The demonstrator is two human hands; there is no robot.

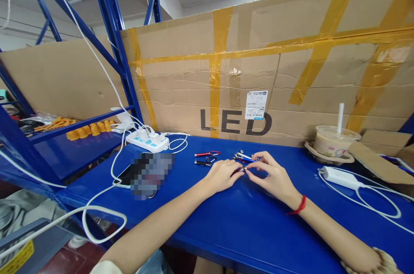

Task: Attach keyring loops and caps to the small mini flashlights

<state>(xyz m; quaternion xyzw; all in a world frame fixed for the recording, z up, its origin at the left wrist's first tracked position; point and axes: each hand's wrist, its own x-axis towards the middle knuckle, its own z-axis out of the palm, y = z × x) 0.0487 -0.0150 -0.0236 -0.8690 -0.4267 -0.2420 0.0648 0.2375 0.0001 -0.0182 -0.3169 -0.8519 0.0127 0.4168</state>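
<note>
Over the blue tabletop (207,213) my left hand (223,174) is closed around a small dark-red keychain flashlight (238,171), most of it hidden by my fingers. My right hand (273,177), with a red string at its wrist, pinches the flashlight's silvery end between thumb and fingertip. Just beyond my hands lie a blue flashlight (246,159) and some silver pieces (239,154), partly covered by my right fingers. To their left are a red flashlight (202,154) with a clip and a black one (202,163).
A white power strip (148,140) with cables and a phone (129,175) are at left. On the right stand a drink cup (333,141) in a carton holder and a white adapter (341,177) with cords. Taped cardboard (181,88) walls off the back.
</note>
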